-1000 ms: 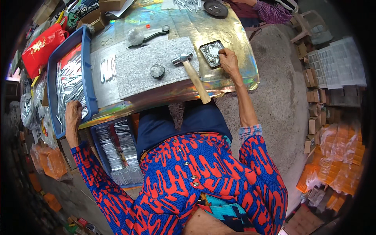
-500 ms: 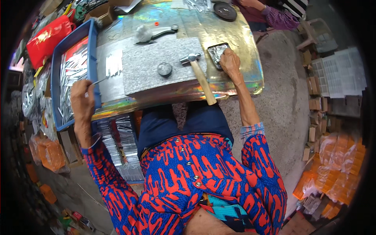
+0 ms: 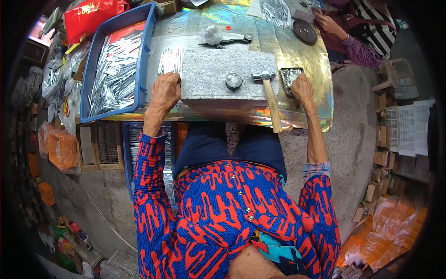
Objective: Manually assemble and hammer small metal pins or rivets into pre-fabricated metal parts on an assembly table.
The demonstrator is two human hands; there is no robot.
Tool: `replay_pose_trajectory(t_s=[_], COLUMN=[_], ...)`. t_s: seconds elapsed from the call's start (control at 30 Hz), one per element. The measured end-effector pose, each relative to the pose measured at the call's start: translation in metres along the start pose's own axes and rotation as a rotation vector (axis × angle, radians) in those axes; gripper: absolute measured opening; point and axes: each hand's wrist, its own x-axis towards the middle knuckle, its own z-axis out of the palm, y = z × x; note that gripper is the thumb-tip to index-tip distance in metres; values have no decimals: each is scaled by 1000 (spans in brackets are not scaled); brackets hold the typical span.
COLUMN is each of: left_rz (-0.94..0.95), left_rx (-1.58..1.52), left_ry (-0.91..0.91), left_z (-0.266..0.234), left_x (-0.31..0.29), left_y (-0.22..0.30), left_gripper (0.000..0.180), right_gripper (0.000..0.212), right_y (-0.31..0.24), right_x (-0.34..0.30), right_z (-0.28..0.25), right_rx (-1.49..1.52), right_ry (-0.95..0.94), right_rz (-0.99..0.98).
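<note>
Left hand grip closes loosely over metal strips beside the grey stone slab; right hand fingertips press into the small tray; hammer lies between.

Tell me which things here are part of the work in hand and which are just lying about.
In use: left hand, metal strips, stone slab, right hand, small tray.
Lying about: hammer, red bag, round dark disc.
</note>
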Motion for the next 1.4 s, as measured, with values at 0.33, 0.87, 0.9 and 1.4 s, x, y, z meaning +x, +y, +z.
replay_pose_trajectory(t_s=[0.33,0.87,0.9,1.4], left_rz=[-446,-448,-431,-614], left_rx=[-798,-1453,-1577,-2321], left_ry=[85,334,264,-150], left_z=[47,-26,-26,10], left_x=[-27,4,4,8], left_y=[-24,50,60,133], left_gripper=[10,16,15,15], right_gripper=[6,11,10,10], right_y=[-14,-93,-110,-225], right_x=[-2,-18,-18,-48], right_z=[-25,-85,-91,-102], right_rx=[1244,1738,1715,1635], right_ry=[-77,-86,-109,-88], right_rz=[604,433,393,232])
